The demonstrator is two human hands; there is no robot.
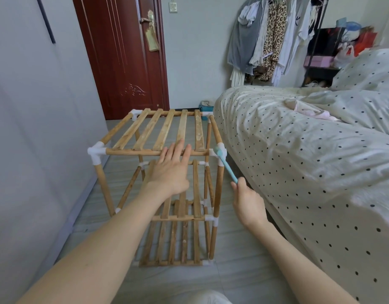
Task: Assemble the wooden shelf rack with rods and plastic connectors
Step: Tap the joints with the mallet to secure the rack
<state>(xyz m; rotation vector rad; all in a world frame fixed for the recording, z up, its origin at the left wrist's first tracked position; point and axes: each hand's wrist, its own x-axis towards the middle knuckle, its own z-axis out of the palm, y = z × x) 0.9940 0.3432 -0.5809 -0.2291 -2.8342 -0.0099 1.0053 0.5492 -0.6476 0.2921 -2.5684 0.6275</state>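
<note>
now left hand (171,170) steadies rack (158,150)

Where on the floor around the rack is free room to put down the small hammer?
Bare floor lies in front of the rack, between both arms. Another bare strip runs between rack and wall. Between rack and bed it is tight; the right hand with the hammer fills it.

Bedroom in a private home. Evidence: bed (309,150) with cream, dark-dotted bedding filling the right side; black clothes rail (318,38) behind it hung with shirts and a leopard-print garment (274,38); bags and boxes (351,44) stacked in the far corner; dark red panelled door (123,55) with brass handle; pale walls; grey plank-pattern floor (244,277); wall switch (173,7) beside the door.
</note>
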